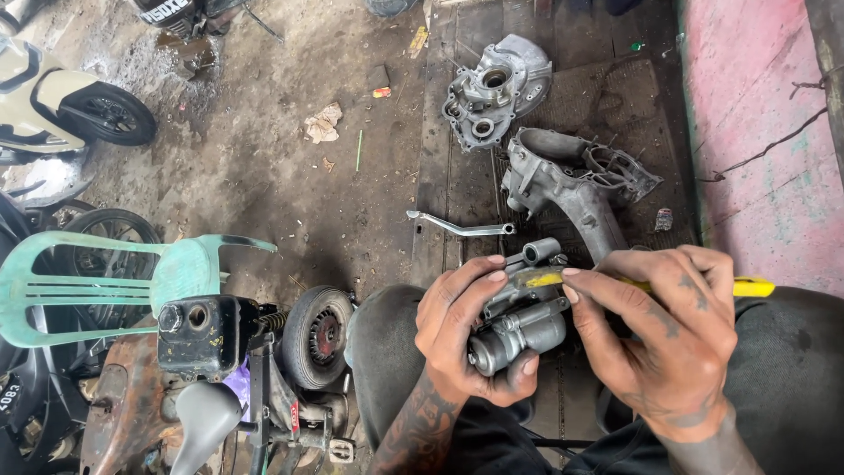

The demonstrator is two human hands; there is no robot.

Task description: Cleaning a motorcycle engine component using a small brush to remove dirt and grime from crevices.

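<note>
Dirty workshop floor below; your left hand grips grey motor part, right hand pinches yellow-handled tool against it.

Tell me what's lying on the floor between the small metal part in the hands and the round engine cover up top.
In the head view, between the small motor part and the round engine cover lie a bent metal lever and a long grey engine casing.
</note>
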